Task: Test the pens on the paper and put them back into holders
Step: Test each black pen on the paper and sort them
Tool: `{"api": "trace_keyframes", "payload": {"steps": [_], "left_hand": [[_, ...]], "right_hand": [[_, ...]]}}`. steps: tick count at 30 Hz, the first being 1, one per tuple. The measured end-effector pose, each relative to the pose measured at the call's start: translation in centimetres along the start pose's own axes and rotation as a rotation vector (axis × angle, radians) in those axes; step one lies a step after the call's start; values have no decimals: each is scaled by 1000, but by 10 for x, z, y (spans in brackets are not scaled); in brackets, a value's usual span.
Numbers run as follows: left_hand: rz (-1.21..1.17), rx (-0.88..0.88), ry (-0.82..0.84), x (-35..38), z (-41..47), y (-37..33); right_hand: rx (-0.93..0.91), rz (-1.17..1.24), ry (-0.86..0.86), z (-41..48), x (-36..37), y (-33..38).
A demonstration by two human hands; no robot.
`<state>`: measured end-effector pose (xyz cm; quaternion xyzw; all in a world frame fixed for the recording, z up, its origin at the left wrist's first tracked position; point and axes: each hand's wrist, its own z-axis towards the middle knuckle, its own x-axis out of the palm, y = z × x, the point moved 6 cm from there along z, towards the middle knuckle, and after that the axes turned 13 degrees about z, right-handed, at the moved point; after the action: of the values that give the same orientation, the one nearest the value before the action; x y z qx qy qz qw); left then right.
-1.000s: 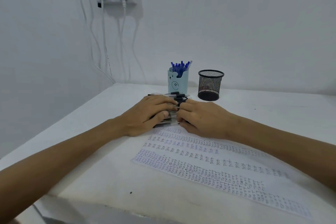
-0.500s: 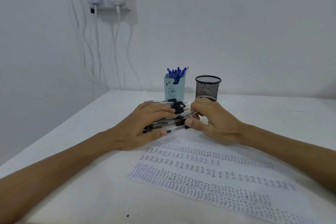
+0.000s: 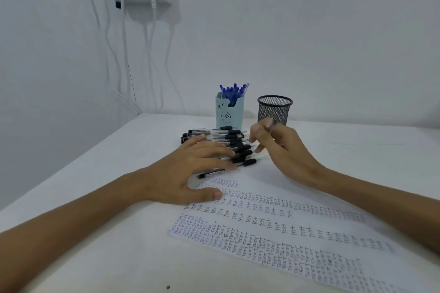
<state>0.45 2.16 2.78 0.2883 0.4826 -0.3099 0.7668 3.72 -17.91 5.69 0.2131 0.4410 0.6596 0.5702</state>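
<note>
white tabletop, centre frame (image 3: 119, 197): our left hand (image 3: 190, 173) lies flat, fingers straight, on the black pens (image 3: 228, 140) above the paper (image 3: 285, 233). our right hand (image 3: 283, 150) curls, blurred; whether it pinches one, we cannot tell. we should pin the rest so none roll.

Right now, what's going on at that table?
A person works at a white table. Their left hand lies flat on a pile of black pens at the paper's far edge; the paper is covered in rows of test writing. Their right hand hovers right of the pile, before the black mesh holder; its curled fingers are blurred, so I cannot tell whether they hold a pen. The blue holder behind holds blue pens.
</note>
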Motion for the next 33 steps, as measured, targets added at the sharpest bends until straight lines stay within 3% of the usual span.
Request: {"api": "trace_keyframes", "payload": {"steps": [4, 8, 15, 20, 24, 33], "left_hand": [[0, 0, 15, -1, 0, -1], [-6, -12, 29, -1, -1, 0], [-14, -9, -1, -1, -1, 0], [0, -21, 37, 0, 0, 0], [-12, -19, 44, 1, 0, 1], [-6, -9, 39, 2, 0, 1]], "right_hand": [[2, 28, -135, -4, 0, 1], [261, 310, 10, -9, 14, -8], [375, 318, 223, -15, 28, -15], [370, 210, 322, -13, 30, -14], [287, 57, 282, -15, 28, -14], [280, 60, 290, -12, 28, -21]]}}
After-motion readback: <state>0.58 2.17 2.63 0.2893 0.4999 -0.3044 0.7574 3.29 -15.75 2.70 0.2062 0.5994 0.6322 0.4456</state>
